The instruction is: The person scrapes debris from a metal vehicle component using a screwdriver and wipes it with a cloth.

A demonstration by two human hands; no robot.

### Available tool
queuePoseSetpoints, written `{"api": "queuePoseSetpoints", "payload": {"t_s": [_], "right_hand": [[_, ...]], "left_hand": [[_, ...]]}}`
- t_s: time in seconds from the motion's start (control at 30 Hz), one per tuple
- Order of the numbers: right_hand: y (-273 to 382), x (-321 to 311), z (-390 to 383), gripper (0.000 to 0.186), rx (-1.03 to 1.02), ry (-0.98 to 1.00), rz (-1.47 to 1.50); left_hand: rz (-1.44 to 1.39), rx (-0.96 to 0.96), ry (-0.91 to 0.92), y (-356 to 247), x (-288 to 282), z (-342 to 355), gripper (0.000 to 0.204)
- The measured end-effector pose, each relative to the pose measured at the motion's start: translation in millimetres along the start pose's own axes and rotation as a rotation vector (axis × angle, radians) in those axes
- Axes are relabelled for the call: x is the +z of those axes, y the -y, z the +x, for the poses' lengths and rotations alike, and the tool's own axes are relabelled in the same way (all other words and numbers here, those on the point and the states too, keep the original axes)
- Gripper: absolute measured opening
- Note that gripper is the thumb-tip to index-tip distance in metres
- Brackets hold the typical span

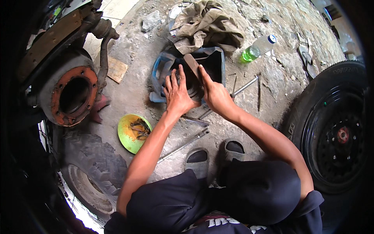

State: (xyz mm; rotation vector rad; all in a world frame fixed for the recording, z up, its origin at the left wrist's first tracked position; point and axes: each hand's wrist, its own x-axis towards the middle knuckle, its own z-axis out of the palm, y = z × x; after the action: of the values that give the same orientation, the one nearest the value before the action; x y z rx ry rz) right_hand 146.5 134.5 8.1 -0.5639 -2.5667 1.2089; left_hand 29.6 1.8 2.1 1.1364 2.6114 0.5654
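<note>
My left hand (176, 93) grips a dark round part (193, 90) at the near side of a cut-open blue plastic container (157, 68). Its fingers are spread along the left of the part, with the thumb reaching right. In my right hand (216, 95) is a flat brown strip-like tool (191, 64), tilted up and to the left over the container. The right index finger lies along this tool; its lower end is hidden. Much of the round part is covered by my hands and lost in shadow.
A brown cloth (206, 25) lies behind the container. Right of it stands a bottle with green liquid (258, 48). A green bowl with small parts (131, 143) and metal bars (183, 146) are near my sandals (196, 162). Wheels (331, 128) and a rusty hub (58, 91) flank me.
</note>
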Motion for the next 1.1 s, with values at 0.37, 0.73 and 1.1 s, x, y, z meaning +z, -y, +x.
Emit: {"api": "queuePoseSetpoints", "payload": {"t_s": [0.37, 0.73, 1.1], "right_hand": [[7.2, -15.3, -32.4, 0.068, 0.133, 0.116, -0.032], [0.3, -26.6, -56.1, 0.071, 0.067, 0.189, -0.003], [8.7, -30.2, -61.9, 0.067, 0.139, 0.226, -0.005]], "left_hand": [[0.028, -0.011, 0.009, 1.1, 2.3, -5.8, 0.153], [0.053, 0.021, 0.005, 10.5, -0.1, -7.8, 0.151], [0.017, 0.019, 0.028, 17.8, -4.8, -3.9, 0.153]]}}
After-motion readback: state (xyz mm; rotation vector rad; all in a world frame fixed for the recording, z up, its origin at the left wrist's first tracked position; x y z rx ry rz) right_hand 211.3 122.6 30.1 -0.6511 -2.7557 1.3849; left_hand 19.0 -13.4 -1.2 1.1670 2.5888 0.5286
